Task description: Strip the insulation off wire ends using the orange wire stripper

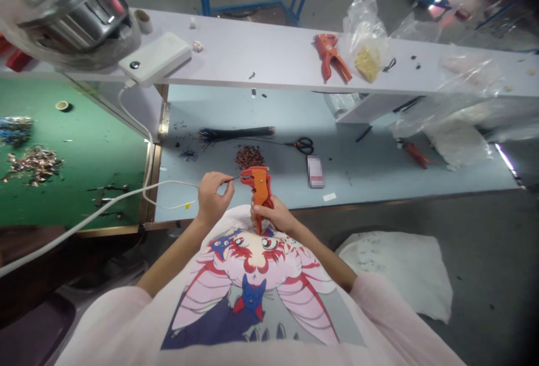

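My right hand [275, 214] is wrapped round the handles of an orange and red wire stripper [261, 189], held upright in front of my shirt. In my left hand [214, 195], thumb and fingers pinch a thin dark wire [234, 179], whose end points at the stripper's jaws. Whether the wire touches the jaws I cannot tell. Just beyond the stripper lies a pile of small copper-coloured scraps [249, 156]. Behind it a bundle of black wires [238, 133] rests on the blue-grey table, with black-handled scissors [303, 145] to its right.
A phone-like rectangle [315, 172] lies right of the stripper. On the raised shelf [261, 57] are another stripper [332, 57], a bag of yellow pieces [368, 60] and a white power bank [155, 58]. Its white cable [105, 200] crosses at left. Red-handled pliers [416, 154] lie at right.
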Demonstrator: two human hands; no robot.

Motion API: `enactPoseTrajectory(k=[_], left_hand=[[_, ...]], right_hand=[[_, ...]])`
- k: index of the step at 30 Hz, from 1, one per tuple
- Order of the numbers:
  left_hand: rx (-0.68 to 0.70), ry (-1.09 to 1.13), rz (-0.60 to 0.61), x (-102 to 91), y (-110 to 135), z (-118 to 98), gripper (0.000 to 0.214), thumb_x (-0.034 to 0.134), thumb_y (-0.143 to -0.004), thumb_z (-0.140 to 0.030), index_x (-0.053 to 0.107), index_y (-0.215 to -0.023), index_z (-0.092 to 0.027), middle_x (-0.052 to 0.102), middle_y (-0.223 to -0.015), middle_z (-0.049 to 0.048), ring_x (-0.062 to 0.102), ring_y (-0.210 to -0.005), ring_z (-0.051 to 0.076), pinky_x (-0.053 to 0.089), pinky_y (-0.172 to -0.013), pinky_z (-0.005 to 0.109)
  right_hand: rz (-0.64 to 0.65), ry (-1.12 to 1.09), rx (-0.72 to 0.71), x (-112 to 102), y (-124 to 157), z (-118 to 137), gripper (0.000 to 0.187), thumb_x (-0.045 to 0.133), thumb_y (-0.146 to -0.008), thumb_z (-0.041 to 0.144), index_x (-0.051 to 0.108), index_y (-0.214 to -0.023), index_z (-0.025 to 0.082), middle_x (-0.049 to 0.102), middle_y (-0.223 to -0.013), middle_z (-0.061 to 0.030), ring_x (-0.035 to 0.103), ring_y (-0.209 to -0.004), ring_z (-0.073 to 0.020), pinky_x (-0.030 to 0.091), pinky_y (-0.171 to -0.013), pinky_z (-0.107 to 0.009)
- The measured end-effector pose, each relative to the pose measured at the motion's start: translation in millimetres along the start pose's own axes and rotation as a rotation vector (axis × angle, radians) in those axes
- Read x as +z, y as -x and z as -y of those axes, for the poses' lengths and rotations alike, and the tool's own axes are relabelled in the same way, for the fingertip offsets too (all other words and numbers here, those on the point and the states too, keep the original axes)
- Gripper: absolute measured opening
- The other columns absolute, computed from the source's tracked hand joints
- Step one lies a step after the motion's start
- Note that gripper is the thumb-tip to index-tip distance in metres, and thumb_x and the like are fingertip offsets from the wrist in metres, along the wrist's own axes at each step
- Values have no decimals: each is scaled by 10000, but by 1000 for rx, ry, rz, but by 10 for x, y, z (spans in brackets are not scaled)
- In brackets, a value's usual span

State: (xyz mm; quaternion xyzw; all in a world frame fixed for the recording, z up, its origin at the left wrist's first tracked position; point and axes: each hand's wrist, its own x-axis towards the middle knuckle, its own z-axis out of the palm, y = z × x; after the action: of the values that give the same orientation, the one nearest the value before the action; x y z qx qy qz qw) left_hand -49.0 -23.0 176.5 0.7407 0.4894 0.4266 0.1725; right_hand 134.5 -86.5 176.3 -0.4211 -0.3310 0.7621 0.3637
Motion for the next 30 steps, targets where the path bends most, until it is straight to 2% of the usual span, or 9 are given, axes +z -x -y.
enactPoseTrajectory(k=[11,23,30], left_hand=[[49,43,25,-26,5,-41,74,572,-843,-211,640,-824,-192,660,-807,31,575,-785,163,444,-749,314],[87,63,11,-22,-6,-52,58,581,-846,-197,633,-824,-181,654,-800,35,567,-780,157,445,-739,307],[93,64,18,-34,-6,-40,50,580,-843,-184,628,-828,-183,656,-801,33,566,-777,159,444,-737,309]], right_hand=[[67,2,-4,10,25,30,301,702,-761,386,527,-864,163,611,-640,6,597,-532,-145,506,-510,-272],[40,-13,80,34,21,86,371,684,-759,476,532,-825,144,619,-637,-13,644,-551,-165,532,-479,-269],[44,5,57,52,0,76,333,656,-786,456,523,-754,152,591,-580,12,585,-463,-130,502,-425,-245]])
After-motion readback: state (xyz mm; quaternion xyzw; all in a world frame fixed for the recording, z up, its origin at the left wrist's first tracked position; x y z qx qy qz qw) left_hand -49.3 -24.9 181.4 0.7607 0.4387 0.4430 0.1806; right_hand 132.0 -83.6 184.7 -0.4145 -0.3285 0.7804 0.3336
